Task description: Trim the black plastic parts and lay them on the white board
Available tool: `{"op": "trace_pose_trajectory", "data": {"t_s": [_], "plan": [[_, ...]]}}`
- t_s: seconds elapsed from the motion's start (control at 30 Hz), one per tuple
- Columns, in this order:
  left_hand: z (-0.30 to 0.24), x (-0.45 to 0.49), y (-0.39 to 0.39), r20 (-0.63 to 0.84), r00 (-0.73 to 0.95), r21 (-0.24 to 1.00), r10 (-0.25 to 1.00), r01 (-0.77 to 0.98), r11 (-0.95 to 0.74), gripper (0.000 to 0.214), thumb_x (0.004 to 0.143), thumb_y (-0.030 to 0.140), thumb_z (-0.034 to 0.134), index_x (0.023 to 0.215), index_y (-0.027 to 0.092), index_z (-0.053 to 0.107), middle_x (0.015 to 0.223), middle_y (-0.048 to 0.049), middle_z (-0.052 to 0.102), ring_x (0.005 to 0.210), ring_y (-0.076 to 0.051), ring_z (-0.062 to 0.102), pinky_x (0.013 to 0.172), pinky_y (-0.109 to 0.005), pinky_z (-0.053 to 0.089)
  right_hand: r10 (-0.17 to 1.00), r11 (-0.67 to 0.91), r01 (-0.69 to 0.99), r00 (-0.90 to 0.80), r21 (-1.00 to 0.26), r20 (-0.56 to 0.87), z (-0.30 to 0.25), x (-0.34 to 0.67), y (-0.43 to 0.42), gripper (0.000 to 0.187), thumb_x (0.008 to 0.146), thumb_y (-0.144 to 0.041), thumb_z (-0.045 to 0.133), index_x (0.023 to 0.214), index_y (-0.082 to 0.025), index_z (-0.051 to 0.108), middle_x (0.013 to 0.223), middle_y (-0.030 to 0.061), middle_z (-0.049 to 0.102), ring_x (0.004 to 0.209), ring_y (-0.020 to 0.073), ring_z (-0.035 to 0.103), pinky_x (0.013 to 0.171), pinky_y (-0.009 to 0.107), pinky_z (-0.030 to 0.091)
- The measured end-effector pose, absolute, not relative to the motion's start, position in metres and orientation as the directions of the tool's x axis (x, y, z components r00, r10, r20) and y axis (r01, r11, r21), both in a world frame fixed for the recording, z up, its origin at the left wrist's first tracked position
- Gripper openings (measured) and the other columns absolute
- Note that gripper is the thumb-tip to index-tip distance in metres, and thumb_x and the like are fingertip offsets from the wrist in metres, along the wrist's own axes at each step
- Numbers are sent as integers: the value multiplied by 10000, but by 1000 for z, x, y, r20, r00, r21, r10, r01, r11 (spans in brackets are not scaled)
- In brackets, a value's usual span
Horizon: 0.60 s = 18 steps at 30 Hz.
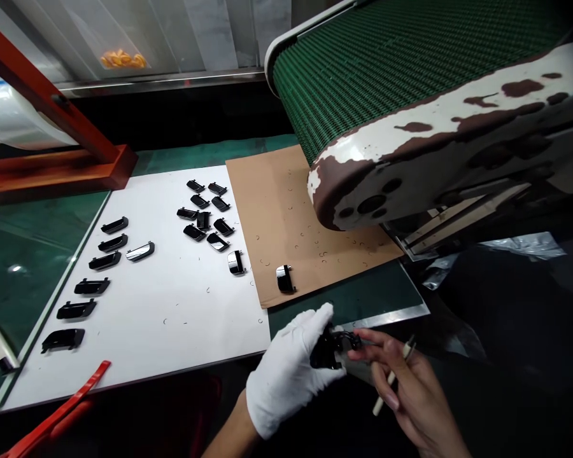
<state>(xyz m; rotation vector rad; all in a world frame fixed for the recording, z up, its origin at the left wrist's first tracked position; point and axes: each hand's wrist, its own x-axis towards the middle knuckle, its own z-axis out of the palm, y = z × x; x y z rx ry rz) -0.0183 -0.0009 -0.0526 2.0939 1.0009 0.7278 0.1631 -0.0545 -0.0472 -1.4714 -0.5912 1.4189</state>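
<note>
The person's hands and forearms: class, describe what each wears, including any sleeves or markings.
The left hand wears a plain white glove reaching the wrist, with no visible markings. The right hand is ungloved. No sleeves show on either visible forearm.

Factory workshop, seen at a green workbench [38, 238]. A green-belted conveyor [410, 70] with chipped paint reaches over it, and many similar black parts [77, 310] lie on a white sheet [138, 321]; an orange stand [95, 166] bears a roll of translucent sheeting [14, 114].
</note>
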Motion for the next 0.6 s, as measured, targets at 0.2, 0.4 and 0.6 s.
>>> {"op": "trace_pose_trajectory", "data": {"t_s": [0.2,0.4,0.6], "plan": [[-61,-22,-2,331,606,662,723,397,-636,793,835,321,712,1478,243,254,1338,-126,596,1246,-290,561,1049,-427,483,841,-519,-35,158,-854,-518,-35,168,-56,494,728,-563,735,995,-148,730,721,79,720,335,26,341,366,214,254],[-79,-6,-8,474,605,633,639,270,-725,687,933,402,569,1492,209,219,1287,-120,638,1270,-243,546,1115,-402,414,804,-583,-98,78,-807,-590,-24,184,-59,436,703,-528,773,903,-141,757,571,21,658,345,17,314,368,214,290],[-97,16,-17,539,601,649,591,151,-745,644,946,355,556,1482,171,250,1272,-147,635,1290,-240,525,1094,-409,441,802,-590,-307,-119,-747,-585,-42,214,-62,300,729,-399,802,757,-103,761,639,61,710,321,-57,253,343,136,209]]}}
